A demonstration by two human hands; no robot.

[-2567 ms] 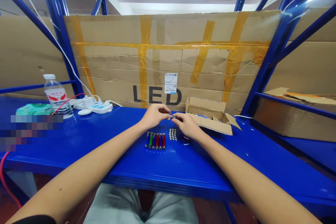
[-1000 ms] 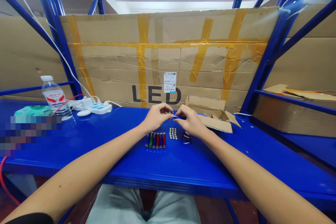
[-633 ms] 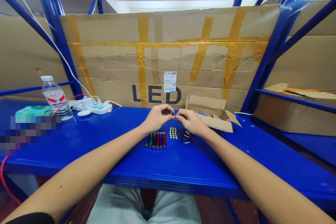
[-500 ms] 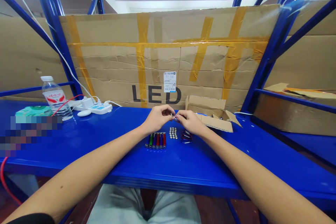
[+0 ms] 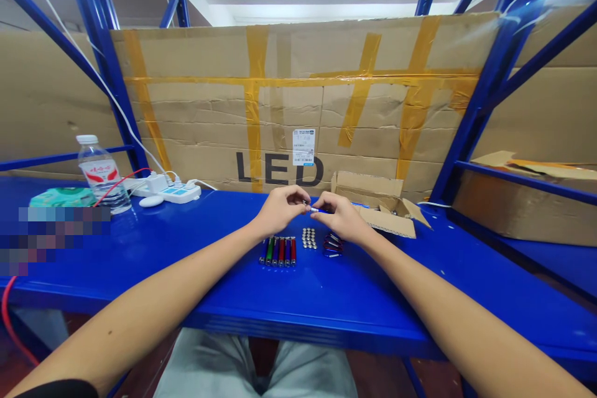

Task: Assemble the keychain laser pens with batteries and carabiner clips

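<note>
Over the middle of the blue table my left hand [image 5: 283, 209] is closed, its fingertips pinching a tiny silvery piece too small to name. Meeting it fingertip to fingertip, my right hand [image 5: 338, 214] pinches a blue carabiner [image 5: 316, 210] with a silver gate, mostly covered by the fingers. Below my left hand lies a row of several small metallic tubes [image 5: 281, 251] in red, green, purple and blue, which look like mini flashlights. Between the hands, small round silver pieces [image 5: 309, 238] form neat rows. A little pile of red and blue carabiners [image 5: 333, 245] sits below my right hand.
An open cardboard box [image 5: 389, 224] stands behind my right hand, small parts inside. At left are a water bottle [image 5: 100, 173], a white power strip [image 5: 180, 192] and a green packet [image 5: 61, 197]. A large cardboard panel [image 5: 214, 112] and blue rack posts [image 5: 461, 112] border the table [image 5: 298, 298].
The blue carabiner in my right hand has turned, so more of its blue body and silver gate shows between the fingertips. My left hand has hardly moved. The view has shifted slightly.
</note>
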